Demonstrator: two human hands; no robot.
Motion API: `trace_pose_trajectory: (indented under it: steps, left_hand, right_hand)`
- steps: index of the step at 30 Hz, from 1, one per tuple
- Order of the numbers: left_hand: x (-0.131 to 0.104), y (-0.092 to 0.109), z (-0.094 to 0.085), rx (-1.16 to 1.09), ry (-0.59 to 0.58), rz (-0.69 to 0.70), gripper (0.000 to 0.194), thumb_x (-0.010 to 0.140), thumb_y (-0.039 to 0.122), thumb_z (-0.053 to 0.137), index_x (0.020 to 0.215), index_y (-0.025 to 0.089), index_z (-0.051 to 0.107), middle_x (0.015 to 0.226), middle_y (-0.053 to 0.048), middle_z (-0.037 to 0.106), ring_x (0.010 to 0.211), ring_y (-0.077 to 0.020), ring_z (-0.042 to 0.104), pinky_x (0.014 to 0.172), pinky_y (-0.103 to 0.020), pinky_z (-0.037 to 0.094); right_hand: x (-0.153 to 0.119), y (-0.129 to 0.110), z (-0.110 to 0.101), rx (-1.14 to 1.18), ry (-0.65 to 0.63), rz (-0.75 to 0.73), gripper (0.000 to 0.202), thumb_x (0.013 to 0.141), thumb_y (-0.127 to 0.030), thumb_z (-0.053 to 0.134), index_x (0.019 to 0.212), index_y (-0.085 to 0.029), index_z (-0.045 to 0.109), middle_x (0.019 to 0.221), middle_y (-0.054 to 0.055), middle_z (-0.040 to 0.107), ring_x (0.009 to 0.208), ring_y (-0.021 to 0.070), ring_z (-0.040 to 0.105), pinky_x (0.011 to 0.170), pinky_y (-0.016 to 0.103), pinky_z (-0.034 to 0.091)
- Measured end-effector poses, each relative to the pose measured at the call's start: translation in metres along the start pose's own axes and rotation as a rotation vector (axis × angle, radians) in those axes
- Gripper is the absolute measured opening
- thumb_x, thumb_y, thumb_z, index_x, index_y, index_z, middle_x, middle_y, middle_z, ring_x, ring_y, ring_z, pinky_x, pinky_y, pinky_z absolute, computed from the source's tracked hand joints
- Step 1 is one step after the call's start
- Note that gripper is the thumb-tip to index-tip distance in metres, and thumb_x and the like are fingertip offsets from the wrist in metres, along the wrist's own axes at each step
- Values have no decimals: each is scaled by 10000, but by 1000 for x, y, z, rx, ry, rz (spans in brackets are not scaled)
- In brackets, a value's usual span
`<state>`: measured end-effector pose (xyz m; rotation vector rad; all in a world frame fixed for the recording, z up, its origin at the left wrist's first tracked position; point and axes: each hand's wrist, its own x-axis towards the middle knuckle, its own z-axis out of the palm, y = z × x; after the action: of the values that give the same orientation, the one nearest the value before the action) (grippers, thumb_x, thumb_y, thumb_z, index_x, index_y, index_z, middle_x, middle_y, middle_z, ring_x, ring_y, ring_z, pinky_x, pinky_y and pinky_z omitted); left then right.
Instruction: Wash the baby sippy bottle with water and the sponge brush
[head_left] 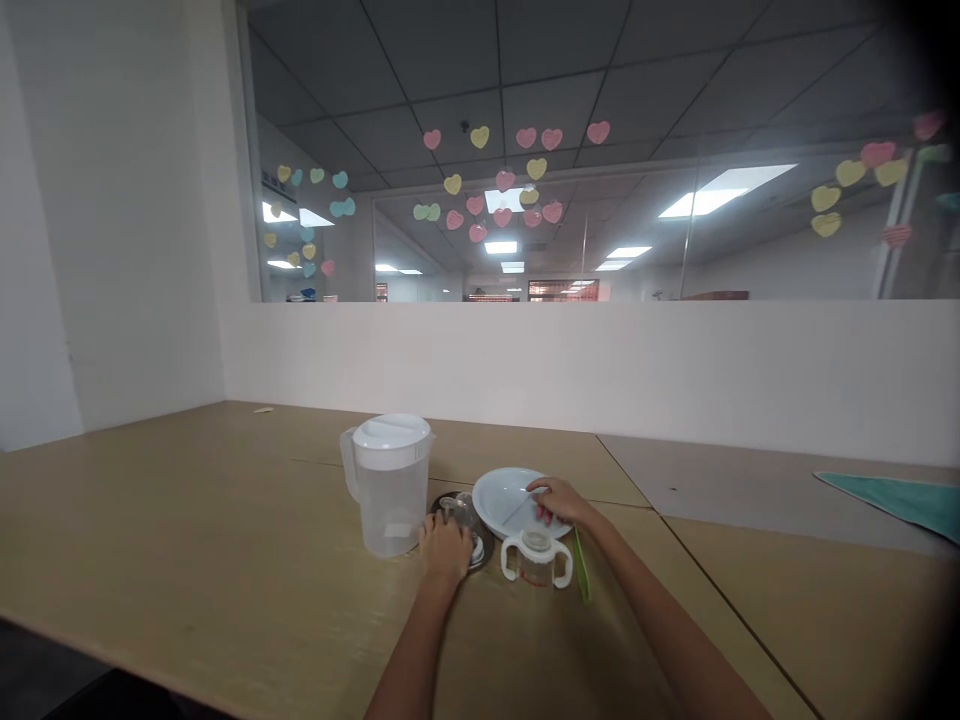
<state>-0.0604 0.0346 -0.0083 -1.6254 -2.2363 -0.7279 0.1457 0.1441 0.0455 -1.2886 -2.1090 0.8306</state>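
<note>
My left hand rests over the near left side of a dark round dish, its fingers apart. Clear parts and a small white piece lie in that dish, partly covered by the hand. My right hand hovers at the right side of a pale blue plate, index finger stretched out and the others bent down; nothing shows in it. Just in front of the plate stands a clear baby bottle with two white handles. A green, slender utensil lies beside it, under my right wrist.
Left of the dish stands a tall translucent pitcher with a white lid. A teal cloth lies on the far right of the wooden table. Behind the table runs a white wall below a window with heart-shaped notes.
</note>
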Motion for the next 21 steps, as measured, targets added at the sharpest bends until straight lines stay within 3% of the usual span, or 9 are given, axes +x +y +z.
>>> trace_pose_trajectory:
  steps: [3,7,9,11,15,18,21]
  left_hand:
    - [-1,1,1,10,-16,10,346,852,306,393,864,125,688,1054,-167,639,1082,-309,507,903,-459,368]
    - [-2,3,0,15,-33,15,409,892,324,340,880,101,682,980,-173,653,1058,-302,521,891,-448,383]
    - [-3,4,-2,18,-29,5,404,902,310,325,922,101,670,982,-169,648,1054,-300,523,882,-445,391]
    - [-2,6,-6,16,1,-16,389,903,272,312,959,105,659,1004,-168,635,1042,-299,528,877,-452,397]
    - [3,9,-18,-145,195,-27,373,885,186,297,1076,128,612,1120,-155,586,1050,-266,529,902,-427,416]
    - [7,12,-26,-372,333,53,398,880,158,284,1184,144,541,1201,-127,542,1114,-223,507,967,-381,405]
    - [7,17,-28,-563,378,177,392,895,182,278,1206,170,517,1251,-98,512,1167,-195,482,999,-358,398]
  right_hand:
    - [20,3,10,-5,-108,55,362,723,-128,491,1061,-150,617,528,-20,615,374,88,521,395,165,383]
    - [25,9,22,-68,-114,68,207,673,-93,514,786,-136,682,438,-20,561,345,97,497,401,183,390]
    - [22,11,22,-100,-54,35,161,686,-100,514,675,-136,671,431,-3,559,382,117,526,446,204,413]
    - [17,9,19,-121,46,-24,164,716,-120,518,682,-150,676,521,25,619,508,142,596,550,221,448]
    - [7,-3,6,-129,259,-154,169,765,-171,526,771,-171,695,836,76,700,832,188,637,781,259,441]
    - [1,-18,-6,-96,364,-212,174,780,-199,529,821,-171,696,903,81,697,870,197,632,806,274,442]
    - [-8,-34,-18,-47,444,-243,181,791,-217,525,870,-178,683,886,64,698,827,179,642,760,258,467]
